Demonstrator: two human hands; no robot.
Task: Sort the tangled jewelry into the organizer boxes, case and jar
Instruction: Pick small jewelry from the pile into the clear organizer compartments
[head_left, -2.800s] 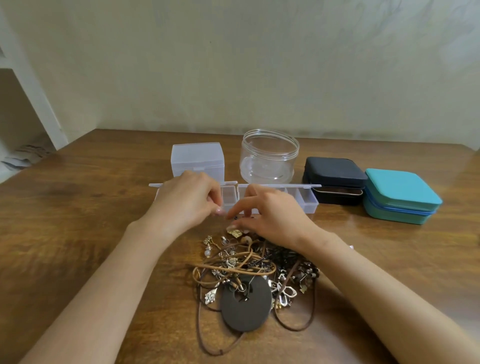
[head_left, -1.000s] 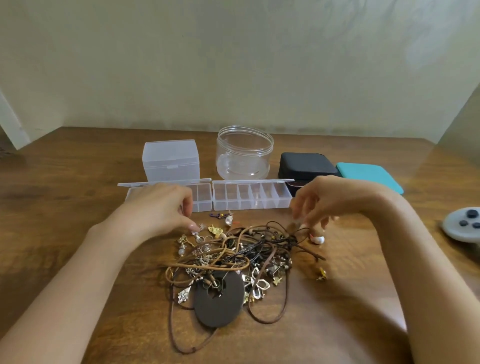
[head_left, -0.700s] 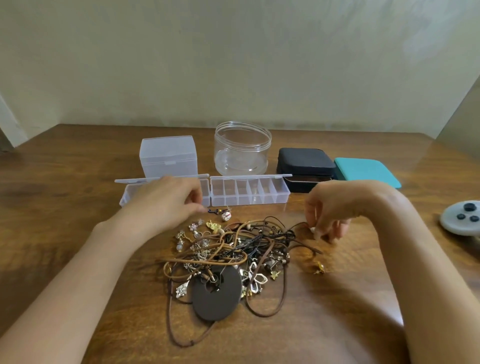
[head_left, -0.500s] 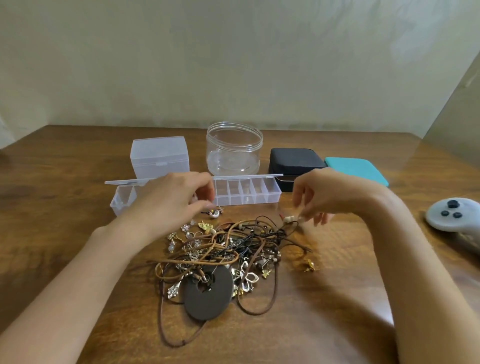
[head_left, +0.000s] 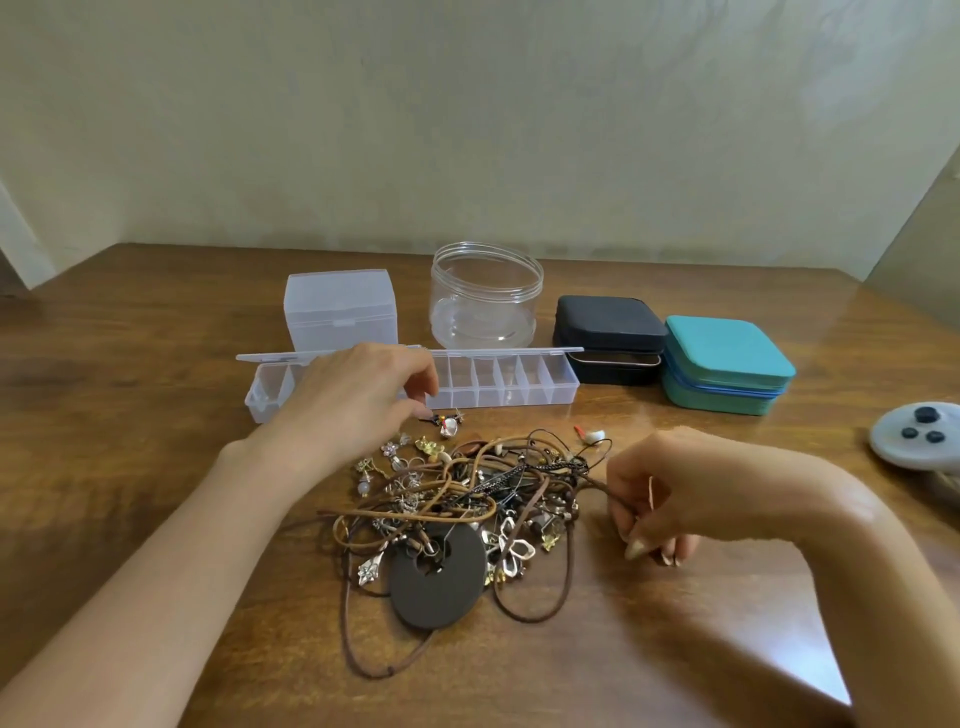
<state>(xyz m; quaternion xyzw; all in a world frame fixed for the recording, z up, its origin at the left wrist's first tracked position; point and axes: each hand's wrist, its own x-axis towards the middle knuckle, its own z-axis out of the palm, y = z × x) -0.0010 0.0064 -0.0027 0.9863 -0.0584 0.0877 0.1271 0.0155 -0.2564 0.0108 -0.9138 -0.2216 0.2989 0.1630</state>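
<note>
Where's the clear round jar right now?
Head view, centre back: the clear jar stands between the frosted box on its left and the black case on its right, just behind the long organizer.

We read no words, labels, brands or numbers anywhere; the black case (head_left: 608, 325) at one o'clock and the teal case (head_left: 727, 353) beside it show none.

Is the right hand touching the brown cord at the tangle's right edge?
Touching. The head view shows the right hand pinching the brown cord where it leaves the tangle.
</note>
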